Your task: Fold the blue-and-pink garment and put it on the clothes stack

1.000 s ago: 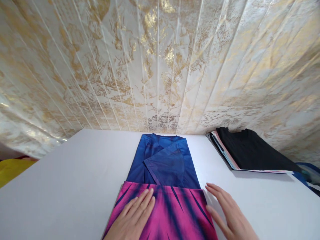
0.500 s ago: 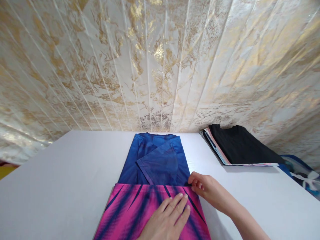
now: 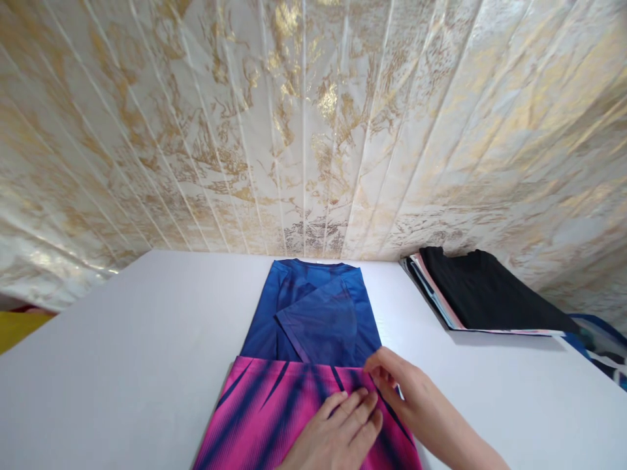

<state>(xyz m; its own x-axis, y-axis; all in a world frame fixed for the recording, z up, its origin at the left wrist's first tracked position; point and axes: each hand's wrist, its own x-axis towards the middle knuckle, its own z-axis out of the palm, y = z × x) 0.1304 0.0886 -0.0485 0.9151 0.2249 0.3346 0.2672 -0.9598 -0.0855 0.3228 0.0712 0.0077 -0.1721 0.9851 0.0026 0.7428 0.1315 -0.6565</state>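
A blue and pink shirt (image 3: 318,320) lies folded lengthwise on the white table, its neckline at the far end. One blue sleeve is laid slantwise across its upper part. The pink lower part with dark streaks is folded up over the blue, its hem running straight across. My left hand (image 3: 337,431) rests flat on the pink fabric, fingers stretched out. At the right end of the hem, my right hand (image 3: 401,385) has its fingers curled and pinched on the shirt's edge. My palm hides the pinched cloth in part.
On the right of the white table (image 3: 147,365) sits a stack of folded clothes with a black shirt (image 3: 499,294) on top. Beyond the table's right edge is a blue-rimmed item (image 3: 595,333). A yellow thing (image 3: 22,326) shows at far left. Gold-patterned curtain (image 3: 304,130) hangs behind.
My right hand has shifted slightly inward and nearer along the hem's right end. My left hand stays flat on the pink cloth. The whole view has moved slightly.
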